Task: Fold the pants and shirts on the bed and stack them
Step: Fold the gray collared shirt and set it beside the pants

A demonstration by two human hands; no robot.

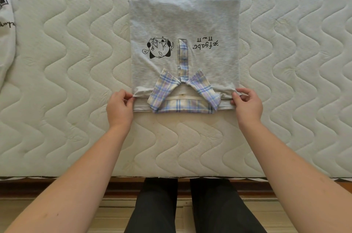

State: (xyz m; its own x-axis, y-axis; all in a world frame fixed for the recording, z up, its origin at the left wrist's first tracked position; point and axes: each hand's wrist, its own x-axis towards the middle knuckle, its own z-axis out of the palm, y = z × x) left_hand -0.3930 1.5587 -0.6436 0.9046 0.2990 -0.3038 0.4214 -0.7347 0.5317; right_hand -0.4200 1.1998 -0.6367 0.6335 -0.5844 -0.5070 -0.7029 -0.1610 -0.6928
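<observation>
Pinching soft grey shirt (182,23) shoulders.

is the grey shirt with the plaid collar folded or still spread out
Folded: the grey shirt lies as a neat rectangle, no sleeves showing. Left hand and right hand pinch its near corners.

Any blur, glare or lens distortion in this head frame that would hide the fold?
Head view: sharp and evenly lit, no glare; soft shadows under both hands; wide-angle bending curves the quilted cream mattress edge; the folded grey plaid-collared shirt stays crisp.
</observation>
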